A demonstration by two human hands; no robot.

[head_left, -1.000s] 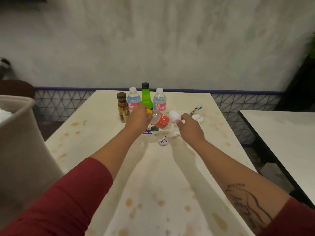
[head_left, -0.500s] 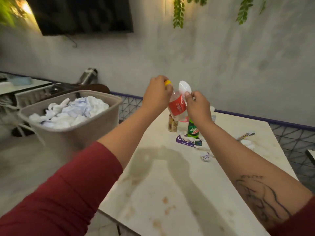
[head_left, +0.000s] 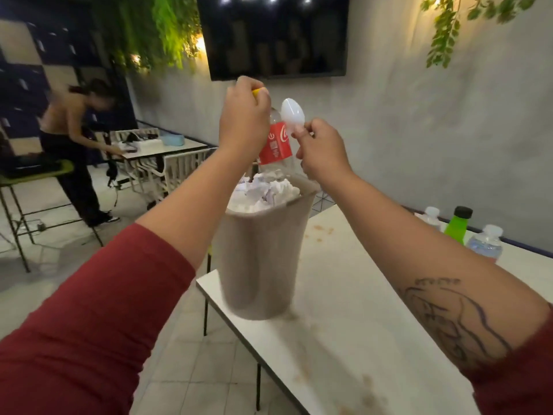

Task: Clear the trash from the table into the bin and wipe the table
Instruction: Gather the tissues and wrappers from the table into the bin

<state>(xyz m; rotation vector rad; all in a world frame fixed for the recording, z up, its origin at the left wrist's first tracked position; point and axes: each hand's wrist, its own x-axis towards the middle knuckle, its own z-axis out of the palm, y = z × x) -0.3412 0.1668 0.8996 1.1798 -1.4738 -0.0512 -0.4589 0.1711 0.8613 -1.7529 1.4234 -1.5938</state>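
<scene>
Both hands have been carried since the earlier frame from over the table (head_left: 344, 324) to just above the bin (head_left: 263, 250). The bin was then seen at the left of the view and is now seen at its centre. The grips are unchanged.

Count, held items: one cola bottle (head_left: 274, 143), one white plastic spoon (head_left: 292, 113).
- The left hand (head_left: 244, 121) is curled round the neck of the cola bottle below its yellow cap (head_left: 256, 91). The bottle is hung upright, its base just above the bin's contents.
- The spoon handle is pinched by the right hand (head_left: 321, 151), bowl upward, above the bin's far rim and just beside the bottle.

Count, bin: one, filled to the rim with crumpled white paper (head_left: 263, 193). It is seen at the table's corner. Whether it stands on the table cannot be told.

Count, bottles on the table, right of the bin and well apart from it: three. Two are clear water bottles (head_left: 486, 242) and one is a green bottle (head_left: 456, 224) with a black cap.

Brown stains are noted on the table top on the near side of the bin.
</scene>
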